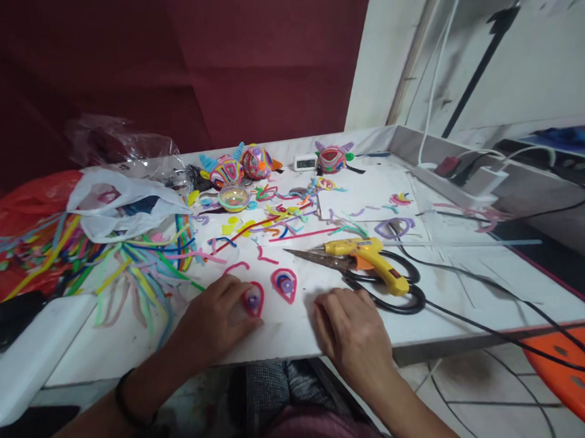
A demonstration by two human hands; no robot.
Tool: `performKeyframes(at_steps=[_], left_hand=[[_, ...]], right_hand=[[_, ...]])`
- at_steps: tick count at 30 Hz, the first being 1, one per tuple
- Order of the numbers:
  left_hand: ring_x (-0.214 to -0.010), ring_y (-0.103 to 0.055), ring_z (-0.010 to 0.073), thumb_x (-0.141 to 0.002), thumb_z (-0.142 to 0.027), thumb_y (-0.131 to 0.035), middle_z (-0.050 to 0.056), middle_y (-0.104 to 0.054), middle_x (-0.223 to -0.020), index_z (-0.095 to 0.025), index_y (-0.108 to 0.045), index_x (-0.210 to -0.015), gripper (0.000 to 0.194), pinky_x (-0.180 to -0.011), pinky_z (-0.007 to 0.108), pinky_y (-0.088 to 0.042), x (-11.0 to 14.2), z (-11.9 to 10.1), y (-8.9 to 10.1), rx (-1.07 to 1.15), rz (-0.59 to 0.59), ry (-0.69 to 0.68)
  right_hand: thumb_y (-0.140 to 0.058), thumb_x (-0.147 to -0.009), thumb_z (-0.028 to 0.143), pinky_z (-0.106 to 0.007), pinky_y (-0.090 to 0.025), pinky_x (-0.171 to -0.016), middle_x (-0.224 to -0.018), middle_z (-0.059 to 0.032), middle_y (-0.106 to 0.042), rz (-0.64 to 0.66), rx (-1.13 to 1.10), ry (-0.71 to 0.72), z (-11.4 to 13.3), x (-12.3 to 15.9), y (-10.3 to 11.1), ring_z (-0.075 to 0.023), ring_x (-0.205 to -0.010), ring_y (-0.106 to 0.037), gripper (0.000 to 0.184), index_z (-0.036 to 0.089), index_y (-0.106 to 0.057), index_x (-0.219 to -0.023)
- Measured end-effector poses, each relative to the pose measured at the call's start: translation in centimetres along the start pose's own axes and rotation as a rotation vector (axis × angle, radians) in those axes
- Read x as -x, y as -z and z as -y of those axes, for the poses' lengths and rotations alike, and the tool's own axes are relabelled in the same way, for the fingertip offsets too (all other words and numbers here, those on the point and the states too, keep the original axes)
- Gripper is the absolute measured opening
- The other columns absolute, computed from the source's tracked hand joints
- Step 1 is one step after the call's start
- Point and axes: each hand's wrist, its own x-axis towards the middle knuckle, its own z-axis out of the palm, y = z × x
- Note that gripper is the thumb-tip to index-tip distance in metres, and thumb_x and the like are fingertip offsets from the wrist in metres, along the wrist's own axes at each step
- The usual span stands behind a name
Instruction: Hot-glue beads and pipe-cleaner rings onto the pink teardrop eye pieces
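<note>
My left hand [218, 317] rests at the table's near edge, thumb and forefinger closed round a pink teardrop-shaped pipe-cleaner piece [253, 301] with a purple centre. A matching teardrop piece [284, 285] lies flat on the table between my hands, blue and purple in its middle. My right hand [350, 326] lies on the tabletop with its fingers curled in; nothing shows in them. Just beyond it are black-handled scissors [314, 256] and a yellow glue gun [377, 261], which lies across their handles. A short bent pink pipe cleaner [237, 266] lies beyond my left hand.
Bundled colourful pipe cleaners [123, 267] spill from bags at left, beside a white device [26, 367]. Decorated balls [259, 162], a small digital clock [305, 162] and a clear bowl [234, 198] stand at the back. A power strip [455, 187] and a black cable [490, 329] occupy the right.
</note>
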Motion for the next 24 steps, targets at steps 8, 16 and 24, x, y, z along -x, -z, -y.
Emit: performKeyframes(at_steps=[8,16,24], left_hand=[[-0.097,-0.059,0.0249,-0.079,-0.039,-0.066,0.009,-0.060,-0.104,-0.019,-0.059,-0.112,0.039,-0.084,0.041,-0.054,0.6,-0.3,-0.5,-0.020,-0.084,0.016],[-0.100,-0.059,0.0247,-0.077,-0.039,-0.069,0.009,-0.061,-0.107,-0.021,-0.059,-0.112,0.041,-0.088,0.042,-0.052,1.5,-0.6,-1.1,-0.002,-0.174,0.072],[-0.100,-0.060,0.0246,-0.073,-0.033,-0.074,0.009,-0.062,-0.108,-0.022,-0.059,-0.112,0.043,-0.086,0.041,-0.054,1.6,-1.3,-0.7,0.015,-0.173,0.082]], right_hand=[[-0.044,-0.094,0.020,-0.033,-0.031,-0.067,-0.066,-0.0016,-0.053,-0.003,-0.021,0.001,0.0,0.0,0.1,-0.0170,-0.064,-0.047,0.023,0.019,-0.054,-0.073],[-0.044,-0.094,0.019,-0.034,-0.031,-0.067,-0.068,-0.0026,-0.054,-0.043,-0.031,0.067,-0.1,0.3,0.1,-0.0189,-0.065,-0.048,0.019,0.020,-0.052,-0.077],[-0.044,-0.094,0.018,-0.036,-0.032,-0.068,-0.068,-0.0031,-0.055,-0.038,-0.011,0.107,-0.3,0.5,-0.1,-0.0202,-0.067,-0.050,0.015,0.020,-0.053,-0.081]])
